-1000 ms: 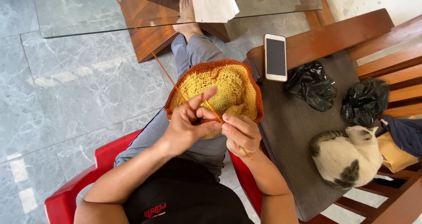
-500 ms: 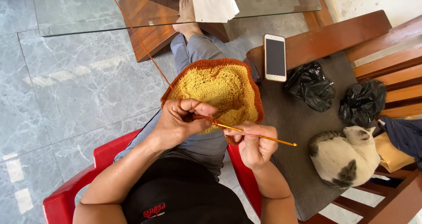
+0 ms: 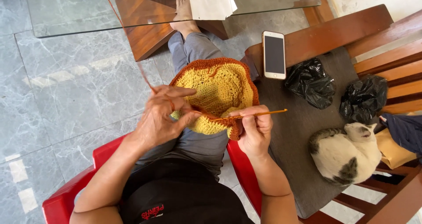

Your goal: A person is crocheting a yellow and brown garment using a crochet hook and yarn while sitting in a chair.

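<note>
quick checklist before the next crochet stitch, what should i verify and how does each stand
1. Crochet hook held in right hand: ok.
2. Hook tip inside the yellow and orange crochet piece edge: cannot tell, fingers hide it.
3. Left hand pinching the piece's near edge: ok.
4. Orange yarn running over the left hand, taut: ok.
5. Yarn's path free under the glass table: cannot tell.
6. Cat on the bench, apart from the work: ok.

grey marble floor point(image 3: 66, 88) | glass table point(image 3: 79, 9) | wooden bench point(image 3: 378, 52) | red chair point(image 3: 61, 202)
</note>
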